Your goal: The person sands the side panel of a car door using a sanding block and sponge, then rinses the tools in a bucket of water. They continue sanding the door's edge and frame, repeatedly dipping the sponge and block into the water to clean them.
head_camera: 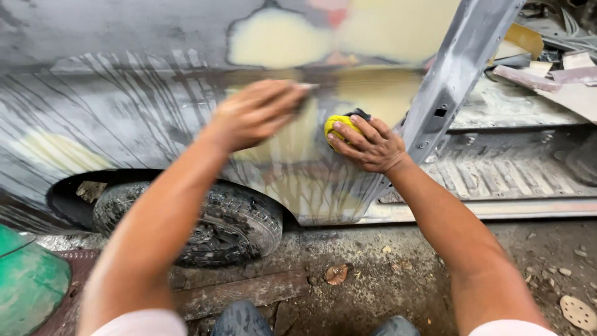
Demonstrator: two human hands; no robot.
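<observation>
I see my right hand [372, 146] pressed flat against the car's rear quarter panel [124, 106], fingers closed over a yellow sponge [339, 124] with a dark pad behind it; the sponge sits under the fingertips, touching the panel just left of the open door frame [457, 68]. My left hand [255, 115] is blurred, laid on the same panel just to the left of the right hand and a little higher, fingers extended with something thin at the fingertips that I cannot identify; whether it grips it I cannot tell. The panel around both hands is grey, streaked with wet run marks, with pale yellow filler patches [280, 37] above the hands. Below the left forearm sits the tyre [211, 218] in its wheel arch. A green tub [28, 280] stands at far lower left, and a sanding disc [578, 311] lies on the ground at lower right.
</observation>
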